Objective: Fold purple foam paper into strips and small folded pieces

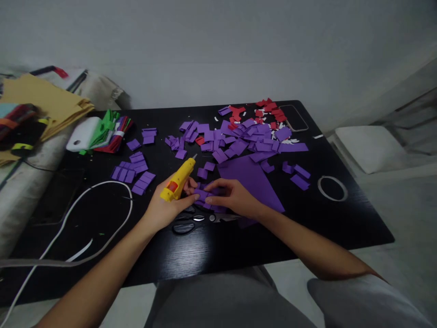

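Observation:
My left hand (164, 206) is closed with a yellow glue gun (179, 180) in it, the nozzle pointing away from me. The tips of its thumb and fingers also meet a folded purple foam or paper piece (202, 196). From the other side, my right hand (235, 198) pinches that same piece between thumb and fingers. Black-handled scissors (184, 227) lie on the table just below my hands, their blades partly behind the right hand. A large purple sheet (254, 180) lies flat beside and beyond my right hand.
On the black table (334, 223), loose purple pieces (252, 134) are heaped at the back, with red scraps (271, 109) behind. Small purple stacks (128, 171) lie left. A white cable (68, 214) loops at the left; a tape ring (332, 188) sits right. Coloured bundles (109, 132) stand back left.

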### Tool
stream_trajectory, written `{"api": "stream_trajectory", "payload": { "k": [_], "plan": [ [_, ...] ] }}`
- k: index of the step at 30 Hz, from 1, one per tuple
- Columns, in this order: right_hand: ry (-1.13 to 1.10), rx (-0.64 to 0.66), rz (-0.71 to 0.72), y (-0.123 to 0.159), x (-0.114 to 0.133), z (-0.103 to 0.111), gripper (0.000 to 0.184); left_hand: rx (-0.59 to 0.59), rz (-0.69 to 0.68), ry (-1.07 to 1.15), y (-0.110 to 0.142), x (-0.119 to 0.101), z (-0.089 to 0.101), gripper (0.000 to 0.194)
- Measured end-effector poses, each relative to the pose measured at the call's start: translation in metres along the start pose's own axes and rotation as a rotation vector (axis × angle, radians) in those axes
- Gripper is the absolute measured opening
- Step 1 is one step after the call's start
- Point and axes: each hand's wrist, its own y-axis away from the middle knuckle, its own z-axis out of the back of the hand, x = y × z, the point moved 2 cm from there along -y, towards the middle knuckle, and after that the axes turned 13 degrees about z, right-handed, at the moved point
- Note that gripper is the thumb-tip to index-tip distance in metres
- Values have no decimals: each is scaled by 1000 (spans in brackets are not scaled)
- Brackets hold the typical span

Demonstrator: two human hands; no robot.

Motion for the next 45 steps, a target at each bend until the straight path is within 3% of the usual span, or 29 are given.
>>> {"api": "stream_trajectory", "payload": {
  "k": [8,15,29,33,38,42,45],
  "plan": [
    [51,26,8,3,4,-4,27,-36,-96,-119,3,2,1,27],
    [-16,-18,8,2,10,-3,27,-29,-2,-58,0,1,1,35],
    [102,-19,63,6,10,-10,27,-75,15,-64,-1,7,-4,32],
    [66,-59,12,5,9,-6,21,-76,-49,-157,0,0,0,26],
    [81,-179,-6,-3,8,6,18,-182,-180,-441,1,-6,18,25],
    [151,-252,-22,-6,9,12,15,-230,-161,-449,2,-2,27,26],
    [203,-257,-20,-5,12,13,15,-172,-167,-434,5,-1,25,25]
  ]
}}
